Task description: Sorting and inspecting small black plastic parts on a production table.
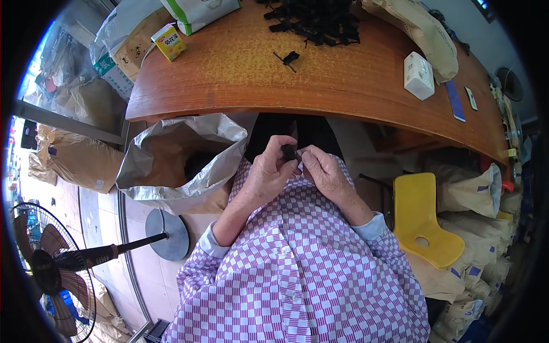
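Note:
Over my lap, just in front of the wooden table's edge, my left hand (271, 169) pinches a small black piece (289, 152) between thumb and fingers. My right hand (326, 174) is closed against its right side, fingertips pinched on the same piece. What exactly the piece is does not show; it looks soft or irregular in shape. A similar black piece with thin strips (289, 59) lies alone on the table. Beyond it sits a heap of black pieces (320, 22) at the far edge.
An open silver-lined sack (171, 191) stands left of my lap, under the wooden table (229, 86). A yellow box (169, 42), a white tissue pack (419, 75) and a purple strip (455, 100) lie on the table. A fan (51, 268) stands left, a yellow chair (416, 211) right.

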Demonstrator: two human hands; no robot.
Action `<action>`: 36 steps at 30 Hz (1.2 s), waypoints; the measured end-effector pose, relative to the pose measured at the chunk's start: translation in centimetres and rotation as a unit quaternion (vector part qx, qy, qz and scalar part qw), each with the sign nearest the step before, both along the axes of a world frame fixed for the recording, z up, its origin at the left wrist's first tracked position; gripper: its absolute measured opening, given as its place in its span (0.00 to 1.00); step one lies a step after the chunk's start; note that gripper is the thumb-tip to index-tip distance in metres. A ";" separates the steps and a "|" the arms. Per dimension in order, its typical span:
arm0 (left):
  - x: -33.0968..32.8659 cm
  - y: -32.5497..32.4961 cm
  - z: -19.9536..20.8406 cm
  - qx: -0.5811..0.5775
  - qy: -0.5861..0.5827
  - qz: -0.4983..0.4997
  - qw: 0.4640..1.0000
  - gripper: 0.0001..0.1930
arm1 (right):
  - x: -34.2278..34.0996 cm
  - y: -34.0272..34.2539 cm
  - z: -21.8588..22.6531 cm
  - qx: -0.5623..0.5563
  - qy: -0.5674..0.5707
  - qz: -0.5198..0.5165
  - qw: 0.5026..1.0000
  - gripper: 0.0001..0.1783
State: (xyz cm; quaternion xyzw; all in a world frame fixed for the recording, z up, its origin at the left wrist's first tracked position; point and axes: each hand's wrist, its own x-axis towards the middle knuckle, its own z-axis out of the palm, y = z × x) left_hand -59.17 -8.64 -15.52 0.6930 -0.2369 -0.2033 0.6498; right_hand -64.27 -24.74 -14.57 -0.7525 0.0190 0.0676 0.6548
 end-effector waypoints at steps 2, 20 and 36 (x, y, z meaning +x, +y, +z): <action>0.1 0.2 -0.1 -0.010 0.021 -0.008 1.000 0.17 | -0.2 0.4 -0.6 -0.019 -0.031 -0.004 0.999 0.11; 1.3 1.2 -1.0 0.144 -0.193 0.141 0.960 0.15 | 2.9 4.1 -1.8 -0.118 -0.121 -0.036 0.985 0.10; 6.3 12.2 -2.2 0.279 -0.179 0.286 0.899 0.25 | 19.5 -4.7 -3.6 -0.543 -0.228 -0.127 0.798 0.15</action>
